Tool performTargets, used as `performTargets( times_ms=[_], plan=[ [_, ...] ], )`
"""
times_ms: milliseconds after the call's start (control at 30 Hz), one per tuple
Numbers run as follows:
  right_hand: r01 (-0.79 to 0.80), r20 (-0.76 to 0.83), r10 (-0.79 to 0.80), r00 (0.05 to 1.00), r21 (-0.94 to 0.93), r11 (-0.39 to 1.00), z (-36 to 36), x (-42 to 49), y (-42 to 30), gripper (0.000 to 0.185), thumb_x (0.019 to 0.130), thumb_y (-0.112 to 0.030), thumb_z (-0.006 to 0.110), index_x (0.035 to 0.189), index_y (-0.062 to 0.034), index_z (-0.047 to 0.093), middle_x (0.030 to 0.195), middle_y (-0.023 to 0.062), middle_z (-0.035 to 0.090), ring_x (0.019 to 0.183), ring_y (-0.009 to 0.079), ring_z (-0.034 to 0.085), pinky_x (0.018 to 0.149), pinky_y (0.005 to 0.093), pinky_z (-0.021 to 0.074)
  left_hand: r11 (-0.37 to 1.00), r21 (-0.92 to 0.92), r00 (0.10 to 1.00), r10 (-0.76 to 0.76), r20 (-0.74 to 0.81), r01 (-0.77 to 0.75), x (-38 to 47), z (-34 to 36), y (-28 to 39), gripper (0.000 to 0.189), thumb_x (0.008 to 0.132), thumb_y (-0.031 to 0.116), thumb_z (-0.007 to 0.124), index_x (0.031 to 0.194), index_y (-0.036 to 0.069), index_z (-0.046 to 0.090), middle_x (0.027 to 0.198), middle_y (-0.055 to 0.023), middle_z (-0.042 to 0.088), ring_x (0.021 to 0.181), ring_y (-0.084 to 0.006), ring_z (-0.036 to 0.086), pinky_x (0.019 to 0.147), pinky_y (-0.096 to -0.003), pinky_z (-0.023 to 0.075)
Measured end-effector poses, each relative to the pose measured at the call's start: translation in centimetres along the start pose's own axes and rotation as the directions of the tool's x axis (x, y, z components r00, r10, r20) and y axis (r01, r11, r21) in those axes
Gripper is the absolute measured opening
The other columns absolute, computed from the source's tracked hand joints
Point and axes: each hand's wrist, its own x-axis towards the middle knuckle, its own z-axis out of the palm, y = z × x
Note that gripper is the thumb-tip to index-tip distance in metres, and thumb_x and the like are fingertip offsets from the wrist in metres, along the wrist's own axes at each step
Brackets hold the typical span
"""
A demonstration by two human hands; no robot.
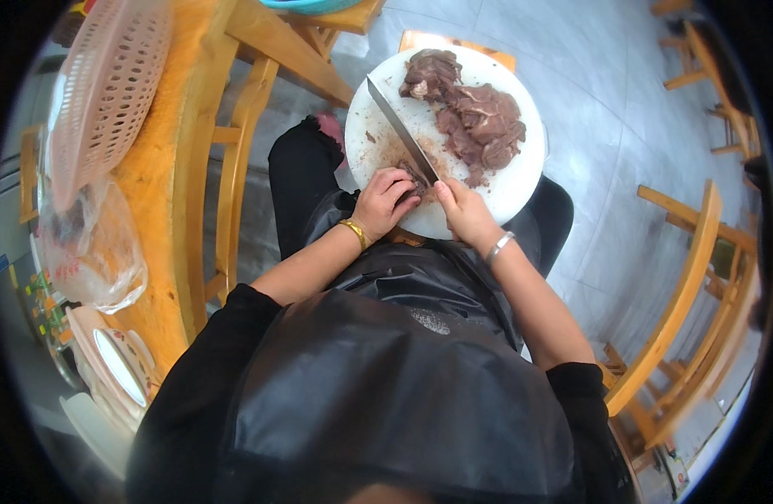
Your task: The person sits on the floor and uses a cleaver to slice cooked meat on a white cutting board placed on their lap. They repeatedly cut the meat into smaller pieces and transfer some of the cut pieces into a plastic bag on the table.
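Before me is a round white cutting board (367,164), its middle smeared with brown scraps. My right hand (467,211) grips the handle of a long kitchen knife (402,129), whose blade slants across the board towards its far left edge. My left hand (388,201) presses a small piece of dark meat (412,173) near the board's near edge, just left of the blade; the fingers partly cover it. Farther off on the board lie a big heap of brown cooked-looking meat (484,123) and a smaller lump of meat (432,74).
A wooden stool (418,41) shows beyond the board. On the wooden table (197,189) at left are a pink plastic basket (118,94), a clear plastic bag (96,246) and a patterned bowl (125,365). Wooden chairs (682,302) stand at right on grey floor tiles (588,126).
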Motion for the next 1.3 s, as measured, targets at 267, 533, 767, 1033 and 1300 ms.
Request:
performTargets(
  times_ms=[267,533,767,1033,1300],
  plan=[
    [0.192,0.05,-0.188,0.981,-0.402,0.895,-3.7,-9.5,0.2,0.034,0.099,-0.036,0.046,0.107,-0.0048,0.057,0.071,0.0228,0.064,0.07,0.0414,0.064,0.064,0.0483,0.0502,0.998,-0.016,0.998,-0.059,0.012,0.059,0.0,-0.3,0.2,0.028,0.07,0.012,0.08,0.095,0.006,0.068,0.102,-0.0104,0.062,0.097,-0.0332,0.06,0.083,-0.0387,0.0509],
    [0.095,0.117,-0.05,0.992,-0.424,0.901,-4.9,-10.1,-0.3,0.036,0.099,-0.037,0.047,0.11,-0.0038,0.055,0.07,0.0227,0.065,0.07,0.0415,0.064,0.065,0.048,0.0514,0.994,-0.026,0.994,-0.103,0.031,0.104,0.2,-0.3,-0.5,0.029,0.067,0.012,0.081,0.093,0.006,0.069,0.102,-0.0108,0.063,0.098,-0.0339,0.06,0.085,-0.0406,0.0506],
    [0.189,0.068,-0.177,0.982,-0.411,0.892,-0.8,-2.0,0.5,0.038,0.098,-0.041,0.047,0.105,-0.0041,0.057,0.07,0.0253,0.064,0.069,0.0439,0.064,0.065,0.051,0.051,0.997,-0.021,0.995,-0.072,0.075,0.074,0.1,0.0,-1.1,0.031,0.069,0.011,0.079,0.096,0.004,0.067,0.105,-0.0137,0.06,0.098,-0.0344,0.058,0.085,-0.041,0.0495],
    [0.108,-0.065,-0.118,0.991,-0.139,0.984,1.0,0.9,0.1,0.044,0.098,-0.045,0.046,0.101,-0.0031,0.06,0.076,0.027,0.065,0.071,0.0442,0.064,0.066,0.0508,0.0509,0.999,0.011,0.999,-0.037,0.037,0.037,0.0,-0.3,0.2,0.031,0.072,0.009,0.078,0.099,0.004,0.064,0.106,-0.0105,0.06,0.098,-0.0322,0.058,0.084,-0.0398,0.0495],
    [0.206,0.034,-0.208,0.978,-0.351,0.913,-3.0,-7.6,-0.1,0.038,0.099,-0.039,0.046,0.106,-0.0039,0.059,0.075,0.0238,0.065,0.071,0.0413,0.064,0.066,0.0479,0.0507,0.998,-0.004,0.997,-0.063,0.044,0.063,-0.1,-0.6,0.8,0.026,0.073,0.008,0.077,0.097,0.005,0.067,0.103,-0.011,0.062,0.098,-0.0333,0.059,0.084,-0.0399,0.0505]
  ],
)
